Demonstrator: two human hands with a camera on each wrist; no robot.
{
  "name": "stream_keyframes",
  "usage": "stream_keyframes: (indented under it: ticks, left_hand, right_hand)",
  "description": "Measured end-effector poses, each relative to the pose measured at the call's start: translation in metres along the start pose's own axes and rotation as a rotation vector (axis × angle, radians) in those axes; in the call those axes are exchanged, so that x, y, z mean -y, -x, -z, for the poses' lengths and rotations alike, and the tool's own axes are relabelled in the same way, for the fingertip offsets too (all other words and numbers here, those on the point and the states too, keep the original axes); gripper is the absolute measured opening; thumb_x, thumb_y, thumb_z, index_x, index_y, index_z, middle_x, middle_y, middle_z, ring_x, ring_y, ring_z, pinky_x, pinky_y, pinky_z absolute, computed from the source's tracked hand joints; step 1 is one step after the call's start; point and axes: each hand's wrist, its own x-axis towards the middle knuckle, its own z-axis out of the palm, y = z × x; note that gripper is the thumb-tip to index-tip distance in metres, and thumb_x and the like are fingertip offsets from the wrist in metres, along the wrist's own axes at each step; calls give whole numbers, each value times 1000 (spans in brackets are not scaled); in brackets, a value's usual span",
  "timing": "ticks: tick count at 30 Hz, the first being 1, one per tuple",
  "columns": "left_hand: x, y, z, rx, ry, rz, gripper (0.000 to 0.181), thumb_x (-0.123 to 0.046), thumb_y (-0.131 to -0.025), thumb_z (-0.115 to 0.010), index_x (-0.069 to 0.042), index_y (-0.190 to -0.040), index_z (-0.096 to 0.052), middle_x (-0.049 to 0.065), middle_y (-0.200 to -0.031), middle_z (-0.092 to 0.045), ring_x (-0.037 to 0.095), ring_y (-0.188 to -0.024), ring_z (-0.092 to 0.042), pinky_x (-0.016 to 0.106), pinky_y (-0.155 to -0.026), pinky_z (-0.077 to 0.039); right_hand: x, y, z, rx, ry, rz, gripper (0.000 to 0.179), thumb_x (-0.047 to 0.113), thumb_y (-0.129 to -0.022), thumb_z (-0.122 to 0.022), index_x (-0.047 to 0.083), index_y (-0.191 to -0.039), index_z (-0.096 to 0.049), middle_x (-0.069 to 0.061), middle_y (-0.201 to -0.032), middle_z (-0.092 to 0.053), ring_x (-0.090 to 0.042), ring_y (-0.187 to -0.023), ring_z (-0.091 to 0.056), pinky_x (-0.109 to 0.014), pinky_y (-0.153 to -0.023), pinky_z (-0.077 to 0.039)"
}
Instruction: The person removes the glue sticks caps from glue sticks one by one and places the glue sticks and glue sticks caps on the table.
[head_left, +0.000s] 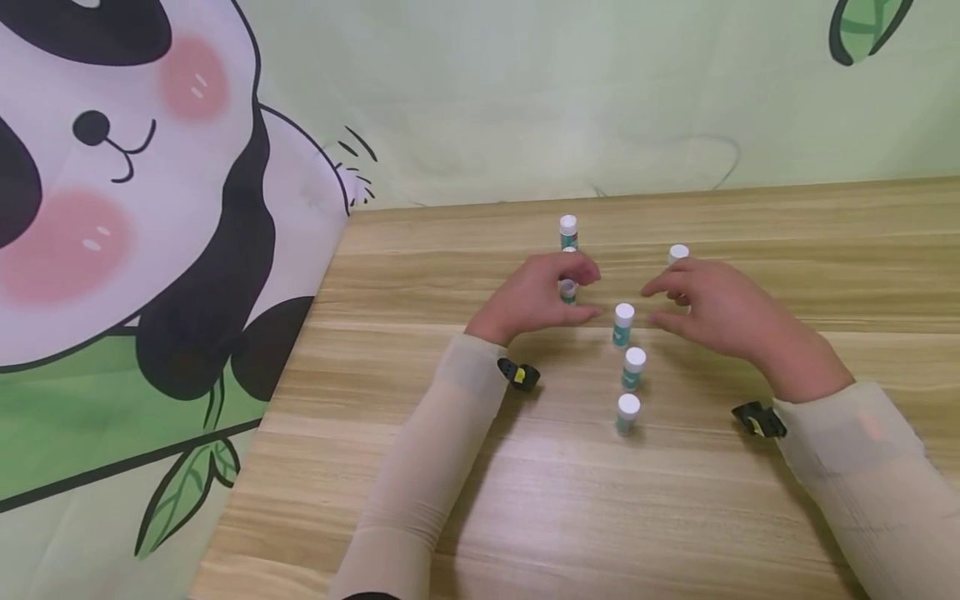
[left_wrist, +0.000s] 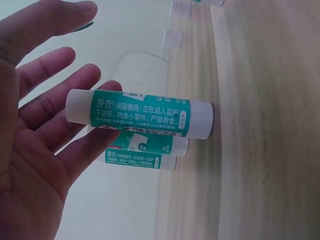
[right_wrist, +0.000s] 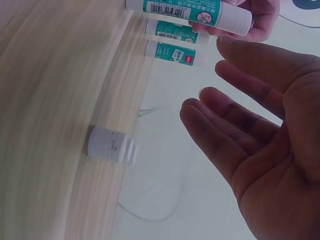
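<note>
In the head view my left hand (head_left: 528, 296) curves around a glue stick (head_left: 567, 293), thumb and fingers apart. The left wrist view shows this green-labelled stick (left_wrist: 145, 114) upright on the wooden table, with the fingers spread behind it and not gripping. Two more glue sticks stand behind it, one of them a stick (head_left: 568, 233) at the back of the row. My right hand (head_left: 723, 312) hovers to the right with loosely bent fingers and nothing in them. Beyond its fingertips is a white cap (head_left: 678, 254), partly hidden; the right wrist view shows white caps (right_wrist: 106, 144) on the table.
Nearer the body, a loose line of upright glue sticks holds a back stick (head_left: 622, 325), a middle one (head_left: 633, 369) and a front one (head_left: 627, 414). The wooden table (head_left: 525, 508) ends at a panda-printed cloth (head_left: 480, 108) behind and to the left.
</note>
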Motion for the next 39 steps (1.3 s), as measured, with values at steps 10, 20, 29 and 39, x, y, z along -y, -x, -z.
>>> stream_keyframes:
  ticks: [10,20,29,39]
  left_hand:
    - [-3,-4,0,-3,-56,-33,42,-32,-80,-78,-12,-113,-63,5,-115,-67,19,-109,-63,23,-98,-46]
    - [-3,-4,-1,9,-73,-52,44,-33,-81,-77,-8,-115,-63,5,-115,-67,19,-110,-62,25,-99,-45]
    - [-5,-5,-3,12,-83,-67,43,-31,-80,-78,-8,-113,-64,4,-114,-67,19,-110,-60,26,-98,-45]
    - [-7,-4,-4,13,-73,-72,42,-32,-80,-78,-9,-112,-64,4,-113,-67,19,-109,-60,30,-97,-46]
  right_hand:
    - [4,-1,1,-10,-34,26,30,20,-84,-74,8,-111,-70,-13,-108,-67,-29,-91,-66,-47,-80,-52]
    - [7,-2,0,4,-41,17,31,22,-83,-75,10,-111,-70,-10,-109,-67,-27,-92,-66,-46,-80,-53]
    - [11,-2,0,58,-52,-10,33,27,-87,-72,13,-116,-68,-11,-115,-65,-29,-97,-65,-48,-81,-53]
    - [15,-5,-3,45,-40,24,33,28,-86,-73,12,-115,-69,-11,-114,-66,-28,-95,-65,-48,-81,-54]
